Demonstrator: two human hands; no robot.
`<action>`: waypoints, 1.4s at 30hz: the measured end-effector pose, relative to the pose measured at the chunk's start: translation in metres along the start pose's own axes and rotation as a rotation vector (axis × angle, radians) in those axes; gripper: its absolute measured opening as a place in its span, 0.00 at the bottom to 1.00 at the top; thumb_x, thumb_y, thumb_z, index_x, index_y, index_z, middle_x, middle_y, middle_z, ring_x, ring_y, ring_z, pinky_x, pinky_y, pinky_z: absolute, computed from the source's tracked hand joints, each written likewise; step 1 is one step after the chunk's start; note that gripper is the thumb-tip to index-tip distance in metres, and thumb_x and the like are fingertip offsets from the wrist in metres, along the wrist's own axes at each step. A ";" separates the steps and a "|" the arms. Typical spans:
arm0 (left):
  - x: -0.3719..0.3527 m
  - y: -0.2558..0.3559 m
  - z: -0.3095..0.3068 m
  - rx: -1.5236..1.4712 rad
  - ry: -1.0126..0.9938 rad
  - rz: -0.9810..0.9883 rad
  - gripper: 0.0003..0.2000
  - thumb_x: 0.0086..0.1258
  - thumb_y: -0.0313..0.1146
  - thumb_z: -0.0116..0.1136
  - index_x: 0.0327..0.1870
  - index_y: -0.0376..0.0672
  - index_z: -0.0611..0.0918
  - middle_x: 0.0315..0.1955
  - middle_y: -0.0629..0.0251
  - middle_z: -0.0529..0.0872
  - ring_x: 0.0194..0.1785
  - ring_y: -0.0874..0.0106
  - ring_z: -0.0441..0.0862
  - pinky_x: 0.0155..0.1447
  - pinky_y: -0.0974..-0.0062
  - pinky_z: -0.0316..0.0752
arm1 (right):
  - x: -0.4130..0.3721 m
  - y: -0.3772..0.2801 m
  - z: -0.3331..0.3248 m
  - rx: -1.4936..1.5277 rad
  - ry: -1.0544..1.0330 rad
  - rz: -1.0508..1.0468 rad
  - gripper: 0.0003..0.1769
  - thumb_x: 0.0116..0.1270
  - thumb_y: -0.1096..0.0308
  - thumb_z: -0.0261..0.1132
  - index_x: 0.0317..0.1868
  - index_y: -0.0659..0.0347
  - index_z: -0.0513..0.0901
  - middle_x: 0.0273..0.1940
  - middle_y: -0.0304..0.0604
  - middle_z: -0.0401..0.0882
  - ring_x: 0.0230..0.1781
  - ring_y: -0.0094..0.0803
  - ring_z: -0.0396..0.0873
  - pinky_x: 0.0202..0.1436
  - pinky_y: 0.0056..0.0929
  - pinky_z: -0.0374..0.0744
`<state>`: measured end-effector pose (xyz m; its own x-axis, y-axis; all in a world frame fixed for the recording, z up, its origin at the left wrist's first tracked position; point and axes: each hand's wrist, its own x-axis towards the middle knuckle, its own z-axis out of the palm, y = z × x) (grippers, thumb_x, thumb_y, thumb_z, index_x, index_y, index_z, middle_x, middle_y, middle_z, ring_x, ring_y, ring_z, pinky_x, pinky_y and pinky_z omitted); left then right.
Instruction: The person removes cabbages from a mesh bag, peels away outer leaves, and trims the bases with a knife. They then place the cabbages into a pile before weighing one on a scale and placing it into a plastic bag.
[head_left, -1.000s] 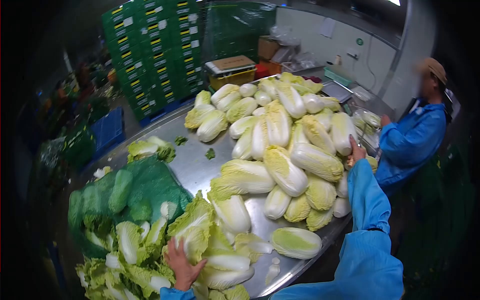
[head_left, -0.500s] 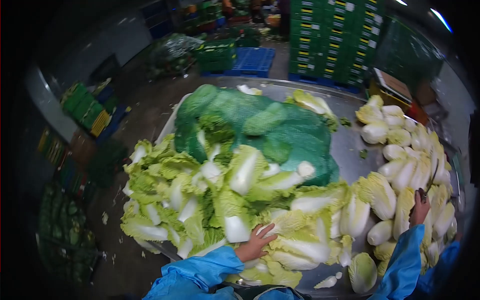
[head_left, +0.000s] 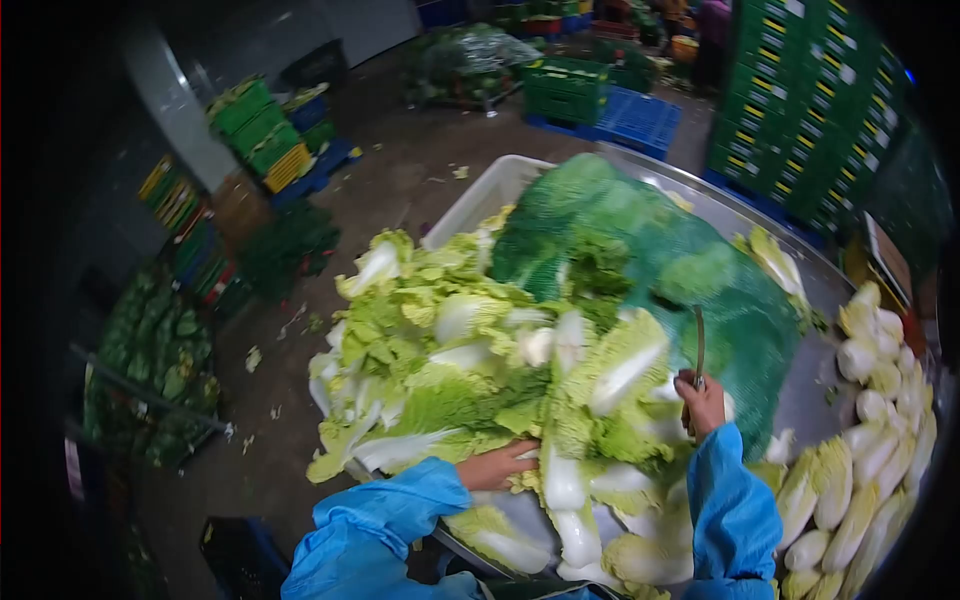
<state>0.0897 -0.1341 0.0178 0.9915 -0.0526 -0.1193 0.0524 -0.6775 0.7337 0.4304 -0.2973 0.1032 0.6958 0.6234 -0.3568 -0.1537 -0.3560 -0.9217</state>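
My left hand (head_left: 497, 466) rests flat on loose napa cabbage leaves (head_left: 440, 370) heaped at the near left edge of a round metal table (head_left: 800, 250). My right hand (head_left: 700, 400) is closed on a knife (head_left: 699, 345) with its blade pointing up, held over the leaf pile beside a green mesh sack of cabbages (head_left: 640, 260). Both arms wear blue sleeves. Trimmed pale cabbage heads (head_left: 870, 440) lie along the right side of the table.
A white tub (head_left: 480, 195) stands against the table's far left side. Stacked green crates (head_left: 810, 90) rise at the back right, with blue pallets (head_left: 625, 115) beside them. More crates and bagged greens (head_left: 150, 350) line the floor on the left. Leaf scraps litter the concrete floor.
The view has swung left from the trimmed heads to the leaf pile. My right hand moved with the knife from the trimmed heads to the leaves. My left hand stayed on the leaves.
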 end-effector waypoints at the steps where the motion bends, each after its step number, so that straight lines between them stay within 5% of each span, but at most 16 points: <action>1: -0.007 -0.016 -0.006 -0.003 0.018 -0.024 0.36 0.45 0.17 0.60 0.62 0.50 0.68 0.68 0.51 0.56 0.65 0.49 0.64 0.64 0.65 0.67 | 0.006 0.010 0.017 -0.006 -0.029 -0.001 0.17 0.58 0.65 0.66 0.46 0.64 0.77 0.22 0.37 0.74 0.12 0.22 0.66 0.12 0.24 0.64; 7: -0.024 -0.072 -0.049 0.018 -0.101 -0.055 0.37 0.47 0.16 0.59 0.63 0.52 0.66 0.69 0.53 0.55 0.67 0.53 0.62 0.65 0.69 0.66 | 0.011 0.072 0.031 -0.174 -0.033 0.071 0.18 0.57 0.65 0.67 0.45 0.65 0.78 0.20 0.35 0.70 0.14 0.21 0.66 0.16 0.24 0.65; 9: -0.024 -0.084 -0.075 0.057 -0.123 -0.108 0.37 0.47 0.15 0.57 0.63 0.55 0.67 0.69 0.55 0.55 0.67 0.54 0.63 0.64 0.68 0.67 | 0.023 0.096 0.017 -0.311 0.081 -0.081 0.18 0.56 0.65 0.68 0.45 0.66 0.77 0.20 0.35 0.71 0.19 0.22 0.70 0.22 0.24 0.70; 11: -0.026 -0.113 -0.093 0.165 -0.040 -0.011 0.38 0.45 0.15 0.56 0.63 0.57 0.67 0.69 0.55 0.55 0.66 0.54 0.64 0.63 0.67 0.68 | 0.020 0.115 0.001 -0.387 0.175 -0.131 0.16 0.55 0.68 0.68 0.42 0.67 0.77 0.27 0.41 0.75 0.25 0.31 0.75 0.28 0.31 0.73; 13: -0.028 -0.139 -0.116 0.157 -0.036 -0.035 0.38 0.44 0.15 0.56 0.62 0.58 0.69 0.69 0.56 0.56 0.65 0.53 0.65 0.63 0.66 0.68 | 0.029 0.161 -0.032 -0.980 0.382 -0.619 0.18 0.54 0.68 0.68 0.43 0.68 0.77 0.39 0.50 0.79 0.36 0.44 0.78 0.41 0.36 0.75; 14: -0.027 -0.150 -0.127 0.149 0.035 0.013 0.38 0.43 0.15 0.57 0.61 0.58 0.70 0.68 0.57 0.59 0.64 0.53 0.67 0.62 0.66 0.69 | 0.011 0.134 -0.032 -0.890 0.280 -0.168 0.22 0.53 0.68 0.68 0.48 0.67 0.76 0.55 0.55 0.74 0.51 0.50 0.75 0.55 0.36 0.73; 18: -0.024 -0.161 -0.177 0.318 0.044 -0.119 0.33 0.46 0.15 0.56 0.58 0.56 0.72 0.65 0.56 0.64 0.62 0.52 0.68 0.60 0.66 0.71 | -0.025 0.146 -0.056 -0.823 0.375 -0.120 0.30 0.53 0.68 0.68 0.57 0.66 0.72 0.62 0.55 0.68 0.59 0.46 0.71 0.64 0.33 0.68; 21: -0.017 -0.190 -0.207 0.486 0.189 -0.049 0.34 0.41 0.15 0.61 0.55 0.54 0.73 0.61 0.57 0.68 0.58 0.52 0.71 0.60 0.62 0.70 | -0.031 0.150 -0.061 -0.767 0.385 -0.146 0.29 0.54 0.68 0.68 0.57 0.67 0.72 0.62 0.55 0.67 0.59 0.46 0.71 0.64 0.33 0.68; 23: -0.009 -0.222 -0.226 0.622 0.280 -0.084 0.27 0.49 0.20 0.58 0.55 0.52 0.73 0.59 0.55 0.69 0.56 0.50 0.72 0.59 0.62 0.70 | -0.024 0.144 -0.058 -0.773 0.427 -0.149 0.29 0.54 0.69 0.68 0.57 0.68 0.72 0.62 0.54 0.68 0.59 0.46 0.71 0.63 0.32 0.68; 25: 0.006 -0.231 -0.242 0.316 0.427 -0.477 0.19 0.60 0.26 0.49 0.55 0.48 0.73 0.56 0.51 0.72 0.56 0.49 0.71 0.58 0.60 0.70 | -0.015 0.147 -0.061 -0.750 0.496 -0.201 0.27 0.55 0.65 0.68 0.54 0.67 0.74 0.54 0.56 0.75 0.52 0.47 0.77 0.57 0.33 0.73; 27: 0.006 -0.348 -0.232 0.537 0.627 -0.726 0.18 0.67 0.30 0.40 0.57 0.43 0.72 0.52 0.50 0.76 0.57 0.50 0.71 0.62 0.61 0.66 | -0.014 0.123 -0.057 -0.781 0.510 -0.140 0.23 0.56 0.62 0.68 0.48 0.67 0.77 0.46 0.56 0.78 0.45 0.48 0.78 0.50 0.35 0.75; 29: 0.028 -0.367 -0.240 0.660 0.742 -0.817 0.19 0.67 0.27 0.37 0.59 0.40 0.71 0.50 0.50 0.78 0.60 0.52 0.69 0.69 0.61 0.58 | -0.013 0.098 -0.066 -0.831 0.514 -0.083 0.20 0.56 0.59 0.68 0.42 0.67 0.80 0.38 0.57 0.81 0.38 0.49 0.80 0.43 0.38 0.77; 32: 0.043 -0.316 -0.260 0.706 0.605 -0.822 0.22 0.60 0.33 0.50 0.57 0.41 0.73 0.55 0.55 0.74 0.64 0.58 0.64 0.68 0.44 0.46 | -0.020 0.078 -0.080 -1.013 0.418 0.026 0.21 0.55 0.55 0.68 0.23 0.65 0.73 0.19 0.54 0.73 0.21 0.48 0.74 0.27 0.42 0.71; 34: 0.041 -0.262 -0.283 0.581 0.511 -0.859 0.32 0.47 0.38 0.64 0.58 0.43 0.73 0.62 0.59 0.66 0.67 0.61 0.62 0.65 0.31 0.38 | -0.028 0.084 -0.097 -0.964 0.456 -0.041 0.20 0.55 0.56 0.69 0.23 0.65 0.72 0.19 0.54 0.73 0.21 0.49 0.73 0.27 0.42 0.70; 39: 0.030 -0.204 -0.312 0.721 0.341 -0.926 0.33 0.46 0.34 0.64 0.59 0.43 0.71 0.63 0.57 0.63 0.66 0.57 0.61 0.67 0.35 0.41 | -0.056 0.092 -0.160 -1.077 0.512 -0.302 0.13 0.50 0.71 0.67 0.24 0.64 0.69 0.19 0.54 0.68 0.19 0.48 0.69 0.25 0.41 0.67; 42: 0.051 -0.157 -0.320 0.469 0.710 -0.553 0.30 0.47 0.35 0.64 0.56 0.41 0.72 0.62 0.54 0.65 0.64 0.57 0.64 0.68 0.46 0.51 | -0.088 0.099 -0.188 -1.034 0.646 -0.459 0.10 0.47 0.75 0.63 0.24 0.65 0.68 0.19 0.52 0.63 0.19 0.46 0.65 0.25 0.37 0.65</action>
<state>0.1699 0.2043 0.1106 0.6922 0.7004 0.1742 0.6250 -0.7023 0.3408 0.4863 -0.5183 0.0719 0.7944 0.4881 0.3615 0.5937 -0.7496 -0.2926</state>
